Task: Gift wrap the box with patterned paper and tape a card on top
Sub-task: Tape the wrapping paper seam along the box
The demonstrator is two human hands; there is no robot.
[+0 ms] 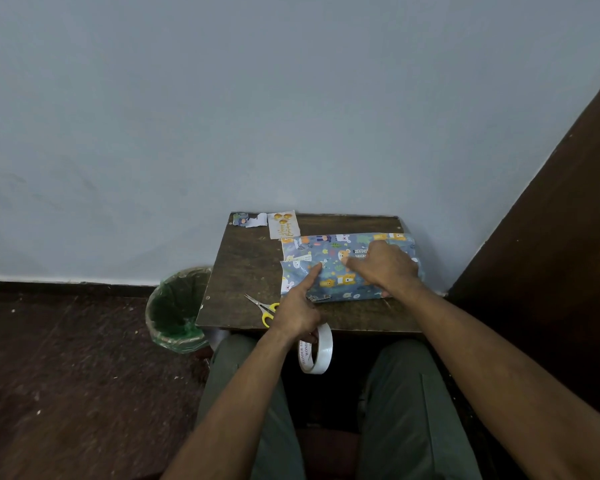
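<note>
At centre right of the frame the box (349,268) sits on the small table (246,271), already covered in patterned paper. The left hand (297,311) grips the tape roll (316,351) while its forefinger presses the seam; the right hand (383,268) lies flat, fingers loose. The card (284,224) waits untaped at the table's far edge, so sealing looks unfinished.

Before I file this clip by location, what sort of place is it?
Probably a plain room corner at home, not a workshop: a small wooden table against a bare blue wall, a lined bin on dark floor beside it.
</note>
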